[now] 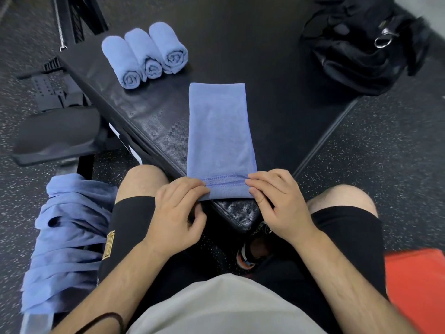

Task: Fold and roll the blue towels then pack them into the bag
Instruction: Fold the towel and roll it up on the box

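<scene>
A blue towel (218, 131), folded into a long strip, lies lengthwise on the black padded bench (252, 56). Its near end is turned over into a small first roll at the bench's front edge. My left hand (179, 208) pinches the left corner of that rolled end. My right hand (277, 201) pinches the right corner. Three rolled blue towels (144, 54) lie side by side at the bench's far left. The black bag (361, 47) sits on the far right of the bench.
A pile of unfolded blue towels (67, 239) hangs over a bar to my left. A black padded rest (57, 133) stands left of the bench. Something red (419, 285) lies at my right. The floor is speckled black rubber (385, 153).
</scene>
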